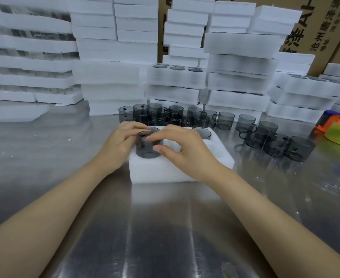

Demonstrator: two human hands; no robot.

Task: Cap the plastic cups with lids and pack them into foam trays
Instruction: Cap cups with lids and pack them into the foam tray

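Left fingers [138, 129]: curled round the rim and far wall of the grey cup [145, 152], at its 10 o'clock side; the left hand [123, 141] gripped it.
Right fingers [161, 135]: bunched and laid across the cup's mouth from 3 o'clock, with the thumb [162, 150] pressed on the near wall, so the right hand [185, 149] pinched the cup from above.
Lid: possibly under the right fingertips, but the smoky plastic and the covering fingers hid it, so I could not tell whether one was on.
Cup's place: upright in the foam tray [175, 171], in the pocket at the tray's 8 o'clock, partly sunk in.
Second cup [202, 133]: seated in the pocket at the tray's 1 o'clock.
Loose cups [165, 115]: crowded on the metal table [165, 227] at 12 o'clock, just beyond the tray; more cups [275, 140] stood at 2 o'clock, well apart from it.
Background: stacks of foam trays [113, 77] from 10 to 2 o'clock.
Step in hand: judged to be seating one cup into its pocket, with capping perhaps under way too.
Next move: likely calls for an even downward press so the cup sits level, then releasing it and reaching to 12 o'clock for another cup for the empty pockets.
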